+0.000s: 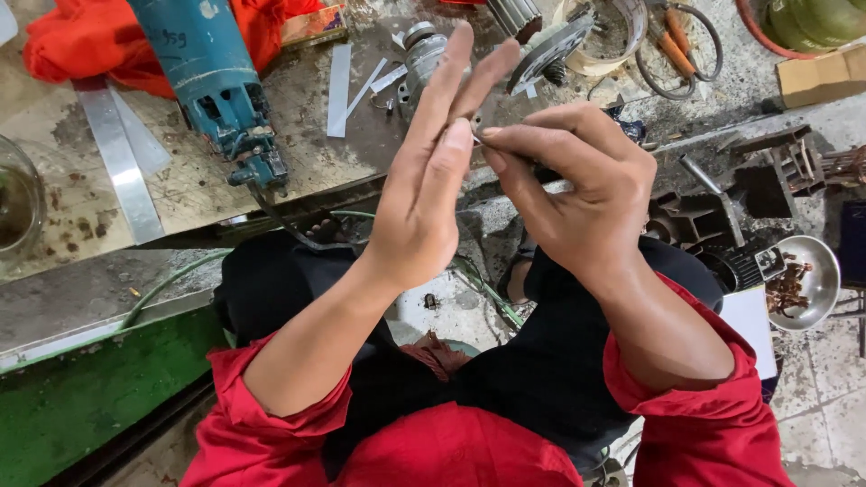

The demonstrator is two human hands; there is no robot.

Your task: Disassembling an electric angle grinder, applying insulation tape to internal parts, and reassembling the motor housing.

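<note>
We see our left hand [431, 176] raised in front of us with its fingers straight and spread loosely upward, the palm turned toward our right hand [568, 194]; it grips nothing, and its thumb tip meets the right fingertips. Our right hand pinches a small metal piece [476, 123] between thumb and forefinger, with the other fingers curled in; the piece is too small and too hidden for us to name it more closely. It sits right where the two hands touch, held above our lap and in front of the edge of the stained workbench [189, 180]. On that bench, well beyond the hands, lies a blue power tool [216, 81] with its nose toward us, beside flat metal strips [117, 158] and an orange cloth [90, 41]. Behind our fingertips rests a grey motor part [419, 54]. To our right, on the floor, a round metal bowl [812, 275] holds brownish scraps. Our red sleeves [695, 424] are pushed up from the forearms.
</note>
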